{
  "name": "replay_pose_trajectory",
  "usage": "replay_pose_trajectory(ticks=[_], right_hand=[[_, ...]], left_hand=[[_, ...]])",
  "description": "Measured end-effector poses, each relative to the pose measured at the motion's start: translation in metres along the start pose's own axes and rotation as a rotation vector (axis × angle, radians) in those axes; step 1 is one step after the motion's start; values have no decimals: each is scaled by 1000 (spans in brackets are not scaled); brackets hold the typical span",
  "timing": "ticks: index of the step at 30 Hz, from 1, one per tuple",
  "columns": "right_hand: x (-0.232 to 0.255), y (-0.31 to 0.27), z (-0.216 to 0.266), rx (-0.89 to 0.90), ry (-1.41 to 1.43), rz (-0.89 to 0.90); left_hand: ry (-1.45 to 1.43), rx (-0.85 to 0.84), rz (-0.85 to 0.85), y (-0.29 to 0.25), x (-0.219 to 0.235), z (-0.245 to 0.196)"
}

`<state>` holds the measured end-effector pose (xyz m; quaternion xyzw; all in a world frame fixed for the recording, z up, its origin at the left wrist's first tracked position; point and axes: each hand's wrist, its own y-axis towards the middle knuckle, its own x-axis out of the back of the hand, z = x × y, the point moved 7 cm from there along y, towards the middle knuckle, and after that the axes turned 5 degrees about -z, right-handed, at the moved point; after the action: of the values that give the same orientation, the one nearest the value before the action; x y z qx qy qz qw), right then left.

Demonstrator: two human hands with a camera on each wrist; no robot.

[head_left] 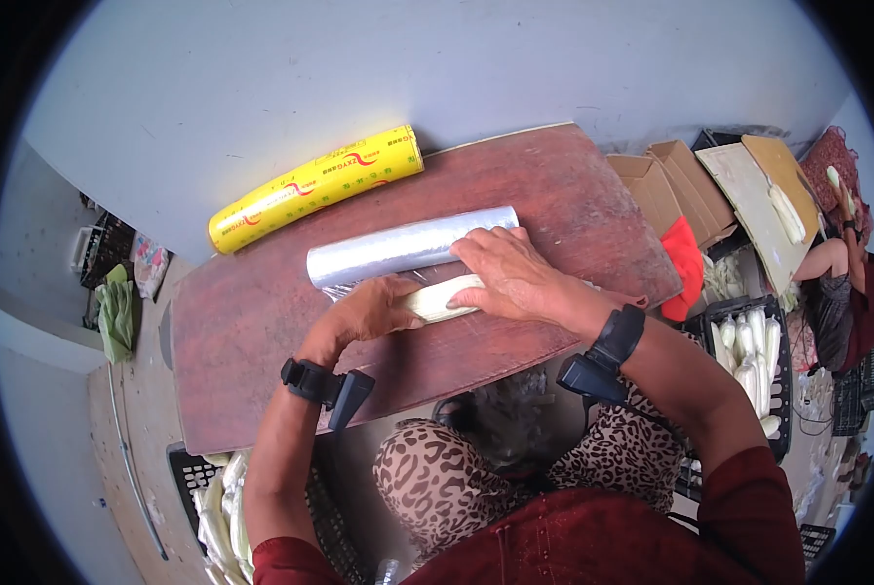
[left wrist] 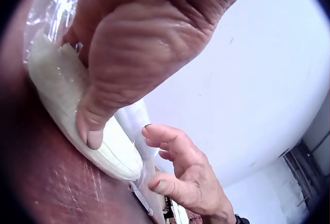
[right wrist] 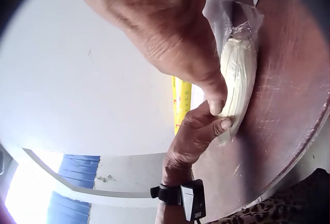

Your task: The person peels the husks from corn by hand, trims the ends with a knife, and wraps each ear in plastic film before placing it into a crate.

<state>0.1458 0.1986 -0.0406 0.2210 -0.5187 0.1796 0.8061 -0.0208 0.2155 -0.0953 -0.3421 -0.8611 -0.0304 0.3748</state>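
A pale ear of corn in its husk point(head_left: 448, 296) lies along the front of a clear plastic wrap roll point(head_left: 388, 246) on the reddish table. My left hand point(head_left: 367, 308) grips one end, its thumb point(left wrist: 94, 131) along the near side and its fingers mostly hidden behind. Thin clear film point(right wrist: 247, 18) bunches around the ear. My right hand point(head_left: 517, 278) is at the other end, fingers stretched toward the roll and thumb point(right wrist: 215, 105) at the husk. From the left wrist view, that right hand point(left wrist: 191, 175) shows thumb and fingers spread apart.
A yellow printed roll point(head_left: 320, 187) lies along the back table edge by the wall. Crates of pale ears point(head_left: 749, 351) stand at the right and lower left point(head_left: 222, 517). Cardboard boxes point(head_left: 685, 185) and a red cloth point(head_left: 683, 268) are beside the table; another person point(head_left: 851, 283) sits at far right.
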Motion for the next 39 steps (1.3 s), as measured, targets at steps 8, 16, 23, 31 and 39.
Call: replay_pose_trajectory(ticks=[8,16,23,31,39], right_hand=[[-30,-12,13,103,-195,169],[-49,-4,4,72,-237,211],[-50,-3,4,69,-223,227],[-48,-1,4,54,-217,236],[-49,-1,4,49,-195,218]], left_hand=[[9,7,80,6,0,6],[-65,81,14,-10,7,21],[-216,241,-93,-56,19,58],[-312,269,-273,-64,32,61],[549,334,-782,-85,78,50]])
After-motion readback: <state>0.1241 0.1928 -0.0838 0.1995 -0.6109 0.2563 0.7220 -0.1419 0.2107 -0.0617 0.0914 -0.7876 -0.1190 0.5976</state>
